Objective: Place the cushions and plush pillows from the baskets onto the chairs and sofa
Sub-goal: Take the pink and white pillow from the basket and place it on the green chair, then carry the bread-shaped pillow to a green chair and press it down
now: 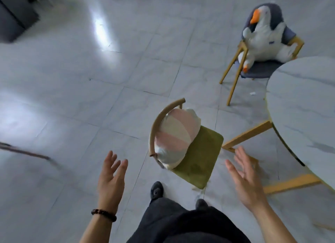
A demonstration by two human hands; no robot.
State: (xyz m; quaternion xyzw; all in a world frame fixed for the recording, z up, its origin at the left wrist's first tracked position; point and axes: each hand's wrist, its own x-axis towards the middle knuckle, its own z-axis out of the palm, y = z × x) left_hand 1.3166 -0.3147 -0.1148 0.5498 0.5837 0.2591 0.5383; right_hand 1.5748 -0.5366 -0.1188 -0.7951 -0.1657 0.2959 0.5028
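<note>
A pink-and-white striped cushion (178, 136) leans against the curved backrest of a green-seated chair (201, 157) in the middle of the view. A white goose plush with an orange beak (262, 34) sits on a dark-seated chair (259, 70) at the upper right. My left hand (111, 179) is held out with straight fingers, left of the green chair and apart from it. My right hand (244, 179) is spread flat to the right of that chair, holding nothing.
A round marble-look table (304, 106) with yellow wooden legs stands at the right. Pale tiled floor (90, 79) stretches to the left and back. Dark furniture (14, 16) sits in the upper-left corner. My feet and dark trousers are at the bottom centre.
</note>
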